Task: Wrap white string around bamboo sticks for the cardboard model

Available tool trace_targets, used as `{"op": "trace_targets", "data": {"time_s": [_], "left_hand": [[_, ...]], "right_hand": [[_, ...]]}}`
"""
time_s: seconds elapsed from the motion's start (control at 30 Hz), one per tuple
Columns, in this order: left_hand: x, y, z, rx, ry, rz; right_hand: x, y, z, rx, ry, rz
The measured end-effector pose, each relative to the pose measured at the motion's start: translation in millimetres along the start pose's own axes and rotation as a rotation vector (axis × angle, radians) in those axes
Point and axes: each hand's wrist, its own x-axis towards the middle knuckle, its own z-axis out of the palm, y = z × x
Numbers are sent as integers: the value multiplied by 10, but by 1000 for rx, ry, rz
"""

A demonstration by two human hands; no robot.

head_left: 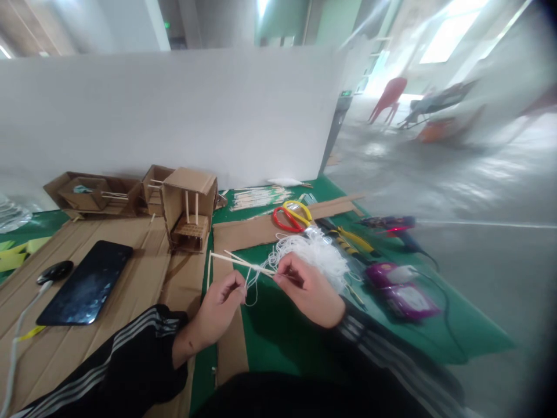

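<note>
Between finger and thumb, my right hand (pixel 311 290) pinches the end of two thin wooden sticks (pixel 237 260), which cross at a narrow angle and point left. White string (pixel 256 268) is wound around them near the crossing. My left hand (pixel 224 305) is closed in a pinch on a strand of that string, below the sticks. A small loop of string hangs between the hands. Behind my right hand lies a loose heap of white string (pixel 322 255). Another thin stick stands at the left end of the held sticks; whether it is joined to them I cannot tell.
Cardboard box structures (pixel 191 203) stand at the back left. A black tablet (pixel 87 283) lies on cardboard. Red-and-yellow-handled scissors (pixel 292 217), a row of sticks (pixel 261 197), pliers (pixel 359 241), a glue gun (pixel 391 226) and a purple packet (pixel 402 290) lie toward the right.
</note>
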Motion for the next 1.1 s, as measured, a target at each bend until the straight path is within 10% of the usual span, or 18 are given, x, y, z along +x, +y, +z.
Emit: {"op": "trace_targets", "data": {"time_s": [1.1], "left_hand": [[11,6,9,30,7,4]], "right_hand": [[-27,-49,107,-76,-169,-94]]}}
